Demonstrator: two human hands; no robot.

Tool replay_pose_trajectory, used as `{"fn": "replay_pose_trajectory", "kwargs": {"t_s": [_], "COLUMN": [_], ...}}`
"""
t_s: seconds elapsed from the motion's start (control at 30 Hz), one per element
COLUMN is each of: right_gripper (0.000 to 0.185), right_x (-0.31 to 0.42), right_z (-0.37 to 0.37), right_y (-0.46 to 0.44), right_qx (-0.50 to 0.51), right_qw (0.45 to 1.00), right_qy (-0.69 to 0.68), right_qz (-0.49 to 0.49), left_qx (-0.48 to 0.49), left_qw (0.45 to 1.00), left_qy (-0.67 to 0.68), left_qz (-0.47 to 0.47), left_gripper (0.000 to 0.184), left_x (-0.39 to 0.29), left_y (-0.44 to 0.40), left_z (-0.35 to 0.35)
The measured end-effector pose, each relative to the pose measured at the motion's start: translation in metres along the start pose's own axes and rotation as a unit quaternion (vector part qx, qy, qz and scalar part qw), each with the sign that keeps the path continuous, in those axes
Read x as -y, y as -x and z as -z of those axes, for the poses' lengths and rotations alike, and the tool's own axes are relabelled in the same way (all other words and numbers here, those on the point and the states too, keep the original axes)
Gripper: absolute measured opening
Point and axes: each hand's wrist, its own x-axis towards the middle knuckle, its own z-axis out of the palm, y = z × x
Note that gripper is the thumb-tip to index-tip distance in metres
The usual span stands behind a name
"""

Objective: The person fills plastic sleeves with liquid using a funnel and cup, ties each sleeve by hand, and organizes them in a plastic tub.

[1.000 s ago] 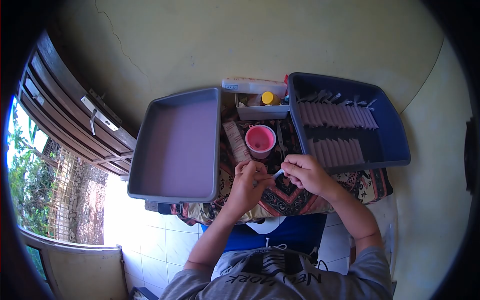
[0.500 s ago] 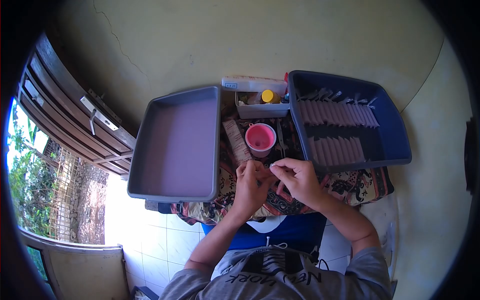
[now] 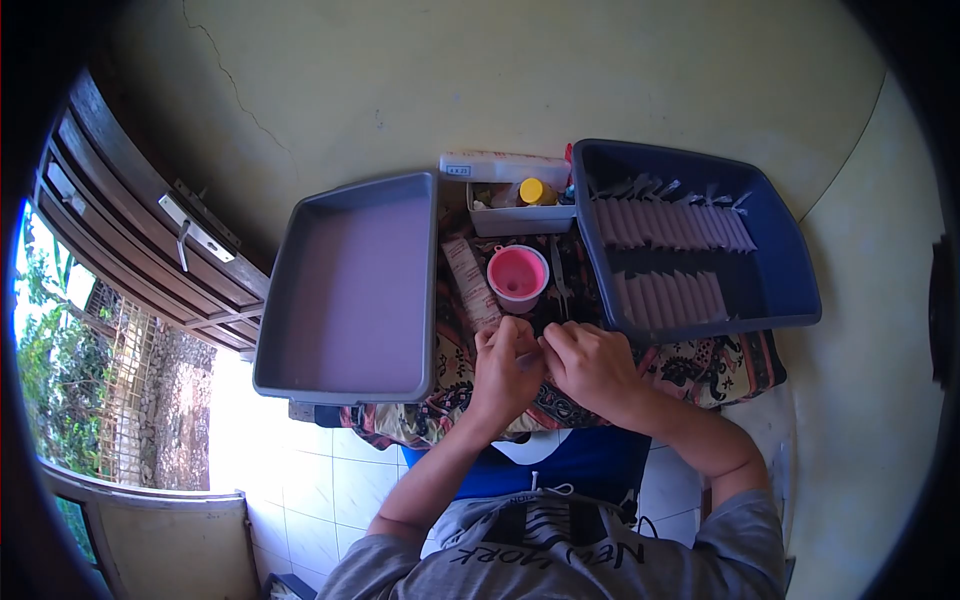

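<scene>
Below the funnel (image 3: 517, 264), left hand (image 3: 503, 376) and right hand (image 3: 592, 368) pinch a mostly hidden pale piece (image 3: 527, 360), probably to steady it.

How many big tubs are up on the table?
2. The gray tub is on the left, with smooth purple stuff inside. The dark blue tub is on the right, with rows of purple packets.

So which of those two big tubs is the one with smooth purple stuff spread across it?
The tub on the person's left; the tub on the right holds two rows of slim packets instead.
</scene>
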Motion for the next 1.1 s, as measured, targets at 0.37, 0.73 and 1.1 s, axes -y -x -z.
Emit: {"fn": "replay_pose_trajectory", "kwargs": {"t_s": [0.37, 0.73, 1.1], "right_gripper": [0.015, 0.016, 0.011], "right_x": [-0.008, -0.013, -0.026], "right_z": [0.001, -0.01, -0.013], "right_y": [0.002, 0.004, 0.005], "right_qx": [0.13, 0.137, 0.116], "right_qw": [0.985, 0.951, 0.863], "right_qy": [-0.055, -0.233, -0.455], "right_qz": [-0.104, -0.151, -0.187], "left_qx": [0.07, 0.019, -0.033], "left_qw": [0.991, 0.997, 0.997], "left_qy": [0.007, -0.004, 0.056], "left_qz": [-0.116, -0.071, -0.045], "left_gripper": [0.032, 0.035, 0.033], "left_x": [0.022, 0.021, 0.025], "left_y": [0.001, 0.012, 0.011], "left_z": [-0.006, -0.012, -0.01]}}
